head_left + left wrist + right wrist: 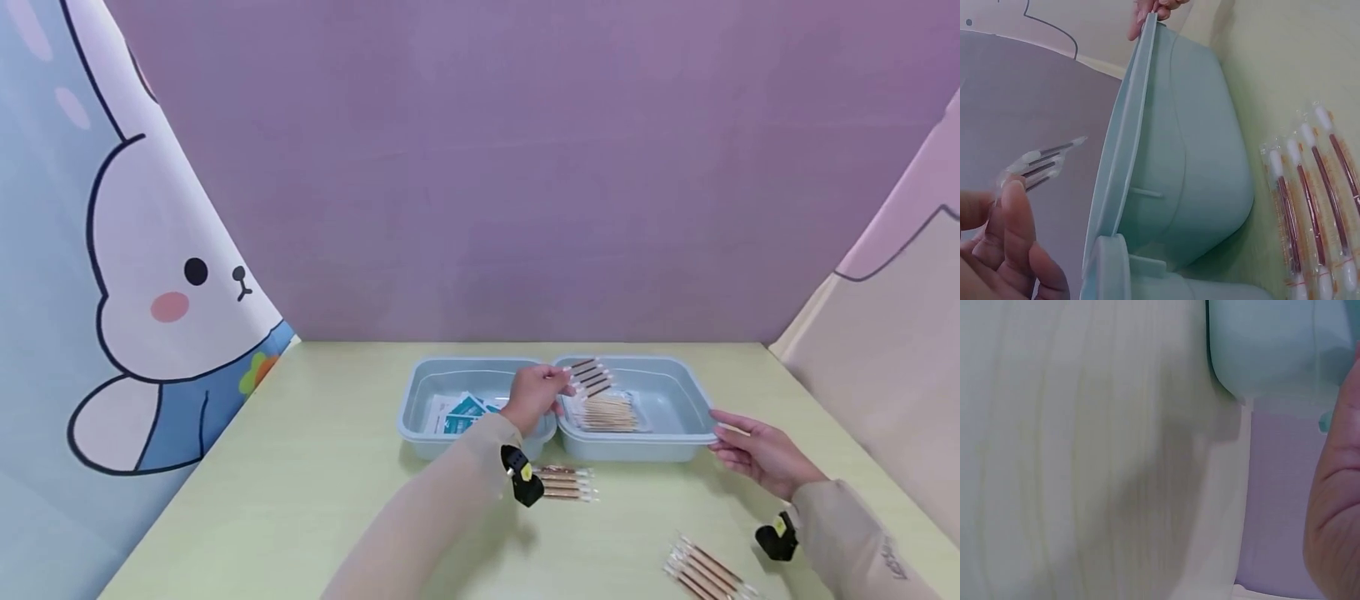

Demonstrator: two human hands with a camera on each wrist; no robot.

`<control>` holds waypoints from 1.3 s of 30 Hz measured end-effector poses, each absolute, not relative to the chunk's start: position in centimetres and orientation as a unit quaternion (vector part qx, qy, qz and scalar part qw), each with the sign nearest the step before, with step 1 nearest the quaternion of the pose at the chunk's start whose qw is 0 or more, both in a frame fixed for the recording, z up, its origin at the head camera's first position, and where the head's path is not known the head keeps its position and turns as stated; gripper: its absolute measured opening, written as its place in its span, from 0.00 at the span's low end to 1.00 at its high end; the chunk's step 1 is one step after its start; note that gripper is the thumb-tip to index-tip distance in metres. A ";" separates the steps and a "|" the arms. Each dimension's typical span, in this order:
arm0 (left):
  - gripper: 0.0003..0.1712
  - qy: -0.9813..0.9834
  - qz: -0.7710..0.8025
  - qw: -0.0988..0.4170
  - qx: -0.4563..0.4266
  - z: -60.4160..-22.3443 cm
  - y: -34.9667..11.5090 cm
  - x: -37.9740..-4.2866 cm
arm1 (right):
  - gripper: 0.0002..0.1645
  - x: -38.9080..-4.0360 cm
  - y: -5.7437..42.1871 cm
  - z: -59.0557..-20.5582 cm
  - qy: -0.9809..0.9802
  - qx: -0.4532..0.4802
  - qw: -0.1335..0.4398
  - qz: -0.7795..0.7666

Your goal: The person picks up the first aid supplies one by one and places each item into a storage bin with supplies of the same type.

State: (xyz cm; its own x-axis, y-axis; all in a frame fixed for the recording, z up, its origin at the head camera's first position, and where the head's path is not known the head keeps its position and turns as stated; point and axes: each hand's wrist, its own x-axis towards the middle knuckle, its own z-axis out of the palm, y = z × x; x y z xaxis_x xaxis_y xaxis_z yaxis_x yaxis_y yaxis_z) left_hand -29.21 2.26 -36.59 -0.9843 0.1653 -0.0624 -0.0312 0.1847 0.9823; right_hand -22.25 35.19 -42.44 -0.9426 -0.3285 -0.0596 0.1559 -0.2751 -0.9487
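Note:
My left hand pinches a clear strip of brown-stick cotton swabs by one end, over the left part of the right light-blue basin. In the left wrist view the same swab strip stands out beyond the thumb and fingers. My right hand holds the right front corner of that basin at its rim. Inside it lies a clear pack of wooden-stick swabs, under the raised strip. Most of the right hand is cut off in the right wrist view.
A second light-blue basin stands adjoining on the left, with teal-and-white sachets inside. More wrapped brown-stick swabs lie in front of the basins, and another strip lies near the front edge. A purple backdrop rises behind the table.

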 end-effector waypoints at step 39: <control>0.11 0.862 0.461 0.093 0.186 -36.1 1.1 -28.7 | 0.19 -22.2 33.7 -42.1 0.582 -0.068 0.148 -0.797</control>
State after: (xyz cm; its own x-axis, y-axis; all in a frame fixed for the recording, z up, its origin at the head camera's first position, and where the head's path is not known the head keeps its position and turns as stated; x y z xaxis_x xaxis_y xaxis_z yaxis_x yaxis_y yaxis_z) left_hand -28.68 1.09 -36.12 -0.9136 0.4065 0.0117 0.2353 0.5048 0.8305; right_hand -22.20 33.68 -42.12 -0.9471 -0.3148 -0.0627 0.1556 -0.2791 -0.9476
